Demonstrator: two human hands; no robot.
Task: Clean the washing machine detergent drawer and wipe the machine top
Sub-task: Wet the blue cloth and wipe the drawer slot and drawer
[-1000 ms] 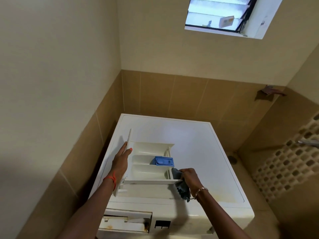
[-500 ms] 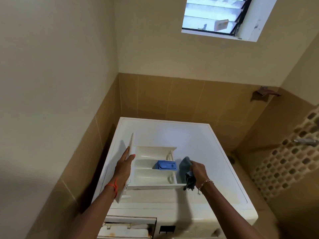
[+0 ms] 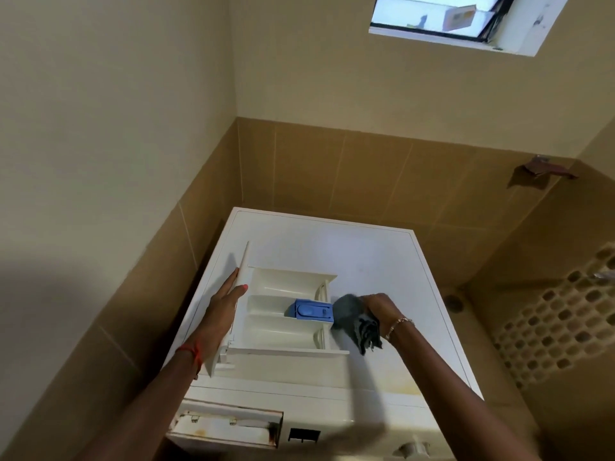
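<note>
Drawer: the white detergent drawer [image 3: 283,314] lies out of its slot on the washing machine top [image 3: 366,261], toward the left side, open face up, its front panel standing at the left end.
Blue insert: a blue cap [image 3: 311,310] sits in the middle compartment at the drawer's right end.
Left hand: left hand [image 3: 226,306], fingers straight and flat against the front panel, thumb over its edge; likely bracing the drawer against sliding.
Right hand: right hand [image 3: 379,307] closed around a bunched grey cloth [image 3: 354,316], pressed at the drawer's right end beside the cap.
Empty slot: the drawer opening [image 3: 226,427] gapes at the machine's near front, stained.
Machine top: yellowish marks near the front edge, not yet wiped.
</note>
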